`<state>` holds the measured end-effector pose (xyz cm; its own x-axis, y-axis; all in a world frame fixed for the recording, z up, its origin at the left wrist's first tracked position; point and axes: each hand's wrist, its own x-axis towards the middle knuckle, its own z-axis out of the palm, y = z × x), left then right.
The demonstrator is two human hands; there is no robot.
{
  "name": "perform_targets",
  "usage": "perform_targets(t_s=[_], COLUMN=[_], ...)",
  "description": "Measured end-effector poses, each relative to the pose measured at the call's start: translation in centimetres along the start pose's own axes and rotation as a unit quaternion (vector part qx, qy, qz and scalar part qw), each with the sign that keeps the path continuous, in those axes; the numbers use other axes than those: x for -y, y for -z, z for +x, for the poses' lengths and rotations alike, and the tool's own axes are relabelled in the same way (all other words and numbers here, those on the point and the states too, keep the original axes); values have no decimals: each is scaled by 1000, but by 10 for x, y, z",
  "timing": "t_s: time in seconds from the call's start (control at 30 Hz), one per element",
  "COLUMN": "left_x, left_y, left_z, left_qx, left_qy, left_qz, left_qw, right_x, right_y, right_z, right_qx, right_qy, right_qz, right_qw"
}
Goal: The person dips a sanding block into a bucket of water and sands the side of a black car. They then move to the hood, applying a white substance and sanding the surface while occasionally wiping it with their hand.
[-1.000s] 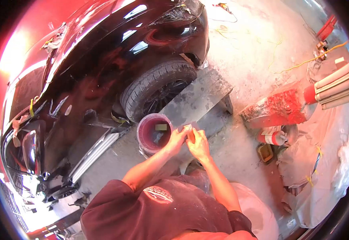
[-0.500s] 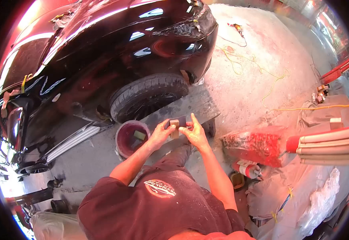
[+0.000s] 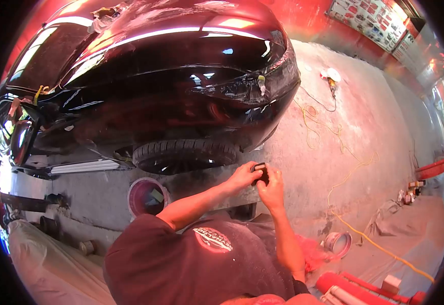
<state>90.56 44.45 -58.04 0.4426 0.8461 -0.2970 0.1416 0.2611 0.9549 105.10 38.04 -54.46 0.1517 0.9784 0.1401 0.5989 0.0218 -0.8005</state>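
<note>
Evidently, a small dark block [image 3: 262, 174] is held between both hands, in front of the body and above floor level: by the left hand [image 3: 242, 177], nearly closed, its thumb and fingers pinching one side, and by the right hand [image 3: 272, 192], partly closed, its fingers bent round the other side. By its size and the light grip, it is judged to be light, fairly stiff and not fragile; whether it is slippery cannot be told. It is best taken by its long sides, the flat faces being kept free of fingers. Beyond the left forearm, the bucket [image 3: 132, 199] stands with its rim upward, a thing to be cleared by the elbow. Ahead, reach is bounded by the tyre [image 3: 181, 152] and the car [image 3: 181, 109]; to the right, more room is given over the floor [image 3: 308, 178], where a cord [image 3: 330, 195] is laid.
</note>
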Motion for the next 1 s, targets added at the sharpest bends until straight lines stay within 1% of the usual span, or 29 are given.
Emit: perform_targets(t_s=[0.03, 0.1, 0.13, 0.17, 0.2, 0.23, 0.27, 0.33, 0.37, 0.47, 0.5, 0.57, 0.6, 0.63, 0.73, 0.77, 0.8, 0.87, 0.9, 0.93, 0.97, 1.0], left_x=[7, 21, 20, 19, 18, 31, 44, 39, 37, 1, -3, -9, -23, -33, -36, -49, -54, -61, -57, -45, -41, -46], left_y=[-4, -16, -25, -36, -47, -59, -70, -92, -107, -148, -170, -206, -227, -247, -286, -295, -302, -304, -303, -305, -304, -300], left_z=[13, 36, 42, 47, 56, 71, 89, 123, 140, 195, 215, 252, 270, 290, 344, 361, 380, 404, 416, 428, 437, 444], left_qx=[-18, -18, -19, -43, -66, -86, -107, -90, -81, -20, -48, -23, -16, -20, -1, -3, -14, -63, -79, -98, -112, -130], left_qy=[9, 72, 103, 100, 95, 85, 76, 92, 103, 124, 119, 174, 191, 225, 225, 238, 227, 202, 177, 150, 125, 122], left_qz=[3, -34, -53, -64, 13, 9, 5, -55, -88, -135, -135, -193, -218, -194, -108, -89, -20, 115, 136, 161, 184, 180], left_qw=[1000, 997, 993, 992, 993, 993, 991, 990, 987, 983, 982, 965, 957, 955, 968, 967, 974, 971, 972, 971, 968, 967], right_x=[-5, -15, -21, -29, -39, -62, -87, -136, -161, -228, -252, -310, -340, -392, -489, -510, -529, -587, -633, -598, -625, -632], right_y=[1, 3, 6, 8, 12, 9, 11, 35, 47, 95, 115, 164, 183, 197, 281, 318, 351, 405, 428, 455, 465, 476], right_z=[6, 20, 24, 27, 31, 40, 51, 80, 94, 150, 167, 199, 214, 221, 234, 236, 240, 236, 232, 249, 250, 261], right_qx=[26, 70, 82, 94, 106, 100, 116, 157, 147, 184, 152, 200, 216, 155, 149, 124, 100, 64, 82, 62, 17, 21], right_qy=[22, 71, 67, 66, 67, 66, 77, 100, 117, 116, 151, 87, 55, 103, -78, -118, -151, -196, -240, -346, -354, -356], right_qz=[-55, -165, -198, -232, -265, -284, -260, -219, -194, -76, -73, -10, 26, 0, 13, 2, -7, 47, 57, 175, 184, 180], right_qw=[998, 981, 974, 966, 956, 951, 955, 958, 963, 973, 974, 976, 974, 982, 986, 985, 983, 977, 966, 919, 917, 917])
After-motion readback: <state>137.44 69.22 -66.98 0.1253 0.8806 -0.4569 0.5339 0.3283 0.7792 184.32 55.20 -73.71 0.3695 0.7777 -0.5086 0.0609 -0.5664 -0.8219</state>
